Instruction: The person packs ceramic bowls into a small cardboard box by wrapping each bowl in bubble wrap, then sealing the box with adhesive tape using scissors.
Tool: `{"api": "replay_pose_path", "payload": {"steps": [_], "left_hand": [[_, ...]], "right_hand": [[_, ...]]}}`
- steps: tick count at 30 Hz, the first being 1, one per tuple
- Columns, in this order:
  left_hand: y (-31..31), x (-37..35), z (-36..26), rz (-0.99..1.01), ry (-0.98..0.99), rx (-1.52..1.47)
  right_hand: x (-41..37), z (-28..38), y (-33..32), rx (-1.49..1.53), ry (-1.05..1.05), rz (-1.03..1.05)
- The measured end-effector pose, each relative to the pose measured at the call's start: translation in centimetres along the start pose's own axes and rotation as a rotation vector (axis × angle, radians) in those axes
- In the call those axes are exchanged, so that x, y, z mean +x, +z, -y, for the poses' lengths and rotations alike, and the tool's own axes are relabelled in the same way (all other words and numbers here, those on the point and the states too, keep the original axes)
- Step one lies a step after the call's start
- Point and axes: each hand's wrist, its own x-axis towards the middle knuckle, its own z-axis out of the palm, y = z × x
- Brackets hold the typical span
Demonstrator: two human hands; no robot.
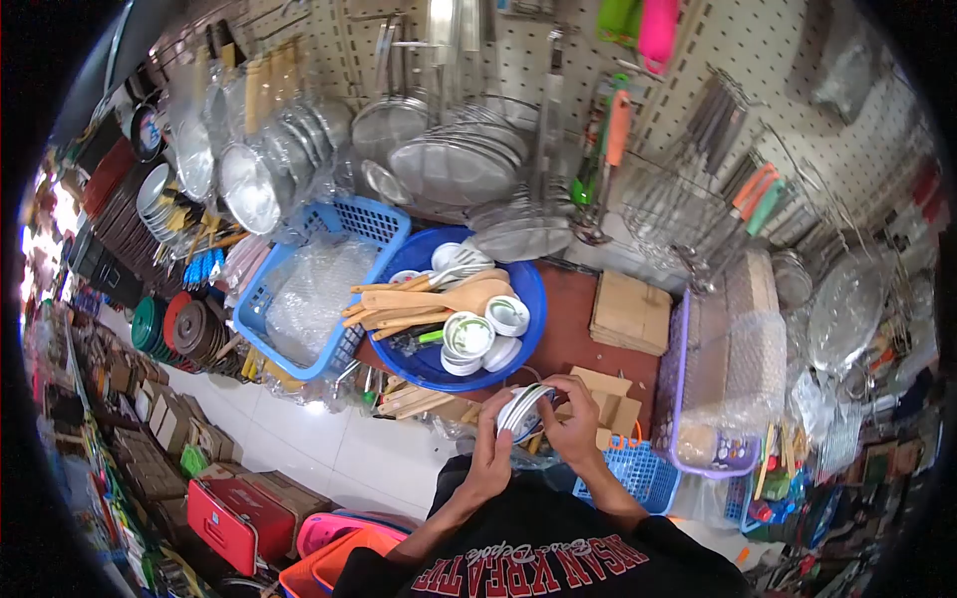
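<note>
Between my two hands is a small stack of white bowls (518, 411), tilted on edge just in front of my chest. My left hand (490, 448) is closed on the near left side of the stack. My right hand (572, 424) grips its right side, with fingertips at the rims. Just beyond them, a round blue basin (539, 334) holds wooden spoons (464, 295), a slotted white utensil (457, 273) and several white bowls with green patterns (469, 336). The exact number of bowls in my hands cannot be made out.
Left of the basin stands a blue basket (249, 317) lined with clear plastic. Flat cardboard (630, 312) lies to the right, beside a purple basket (680, 399) with bubble wrap. Strainers (459, 164) and ladles hang ahead on the pegboard. A red case (239, 523) sits low at left.
</note>
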Motion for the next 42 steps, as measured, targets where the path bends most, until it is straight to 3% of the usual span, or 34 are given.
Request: {"api": "replay_pose_path", "payload": {"steps": [3, 5, 9, 13, 17, 18, 21, 25, 28, 32, 36, 42], "left_hand": [[1.9, -0.3, -0.1, 0.058, -0.024, -0.037], [3.1, -0.3, -0.7, 0.114, -0.047, -0.028], [5.1, -0.5, -1.4, 0.205, -0.254, -0.120], [7.6, -0.9, -0.5, 0.121, -0.600, -0.721], [9.0, -0.8, 0.7, 0.246, -0.662, -0.959], [9.8, -0.8, -0.3, 0.216, -0.705, -0.804], [10.5, -1.5, 1.1, 0.238, -0.739, -1.045], [11.8, -2.4, 1.8, 0.200, -0.741, -1.151], [13.2, -3.0, 1.4, 0.190, -0.687, -1.018], [13.7, -3.6, 3.6, 0.460, -0.673, -0.819], [14.5, -4.3, 3.8, 0.464, -0.683, -0.819], [13.9, -3.8, 4.2, 0.457, -0.592, -0.551]], "right_hand": [[-2.6, -2.1, -1.9, 0.015, 0.112, -0.064], [-4.2, -3.0, -3.1, 0.177, 0.255, -0.091], [-6.6, -5.0, -6.2, 0.421, 0.378, -0.195], [-8.8, -6.9, -9.4, 0.583, 0.436, -0.290], [-10.7, -8.0, -12.4, 0.678, 0.456, -0.355], [-11.1, -8.0, -13.1, 0.707, 0.492, -0.381], [-12.4, -8.1, -15.0, 0.712, 0.517, -0.396], [-13.7, -7.9, -16.8, 0.608, 0.527, -0.422], [-13.7, -7.2, -17.8, 0.518, 0.517, -0.405], [-12.5, -5.8, -18.4, 0.395, 0.496, -0.341], [-11.4, -5.6, -18.3, 0.084, 0.424, -0.228], [-9.2, -3.3, -16.9, -0.134, 0.414, -0.154]]}}
